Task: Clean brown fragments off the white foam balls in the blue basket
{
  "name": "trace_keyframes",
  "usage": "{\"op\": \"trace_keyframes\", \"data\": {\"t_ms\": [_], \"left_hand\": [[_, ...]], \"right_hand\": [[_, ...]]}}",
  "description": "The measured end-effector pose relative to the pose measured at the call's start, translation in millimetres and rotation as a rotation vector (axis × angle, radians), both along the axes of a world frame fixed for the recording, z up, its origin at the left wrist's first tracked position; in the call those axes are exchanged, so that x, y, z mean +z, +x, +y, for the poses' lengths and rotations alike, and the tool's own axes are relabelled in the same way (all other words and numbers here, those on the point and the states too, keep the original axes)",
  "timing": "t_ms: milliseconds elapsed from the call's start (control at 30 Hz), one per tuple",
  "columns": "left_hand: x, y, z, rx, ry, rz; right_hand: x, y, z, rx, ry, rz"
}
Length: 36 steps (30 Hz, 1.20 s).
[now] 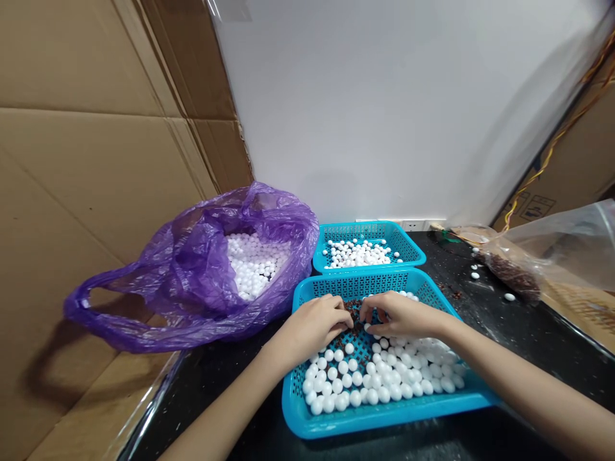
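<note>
Both hands reach into the front blue plastic basket [307,428], which holds many white balls [384,394] and a patch of small dark brown bits [354,307]. My left hand [323,320] is over the basket's left part, its fingers bent and drawn together above the brown bits. Whatever is between its fingertips is hidden. My right hand [401,315] faces it from the right, thumb and forefinger curled around a small white ball at their tips. Between the two hands part of the basket's perforated floor shows.
Left stands an open purple plastic bag [187,256] of white balls. A second blue basket [327,232] with white balls sits behind the front one. On the black table's right lie a clear bag of brown bits [514,275] and stray balls. Cardboard [72,160] rises at left.
</note>
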State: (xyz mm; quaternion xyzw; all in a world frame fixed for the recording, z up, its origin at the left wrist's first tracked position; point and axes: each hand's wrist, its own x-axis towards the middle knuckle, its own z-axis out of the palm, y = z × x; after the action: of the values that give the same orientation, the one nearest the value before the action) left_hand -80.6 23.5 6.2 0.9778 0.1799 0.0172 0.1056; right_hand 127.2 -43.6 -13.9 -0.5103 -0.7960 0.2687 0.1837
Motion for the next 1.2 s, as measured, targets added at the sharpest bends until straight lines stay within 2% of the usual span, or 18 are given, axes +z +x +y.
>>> {"op": "trace_keyframes", "data": {"t_ms": [500, 1200], "left_hand": [[1.2, 0.7, -1.8, 0.039, -0.003, -0.035], [0.4, 3.6, -1.9, -0.015, 0.065, 0.032]], "right_hand": [[3.2, 0.3, -1.1, -0.009, -0.012, -0.001], [3.2, -2.0, 0.0, -0.012, -0.047, -0.004]]}}
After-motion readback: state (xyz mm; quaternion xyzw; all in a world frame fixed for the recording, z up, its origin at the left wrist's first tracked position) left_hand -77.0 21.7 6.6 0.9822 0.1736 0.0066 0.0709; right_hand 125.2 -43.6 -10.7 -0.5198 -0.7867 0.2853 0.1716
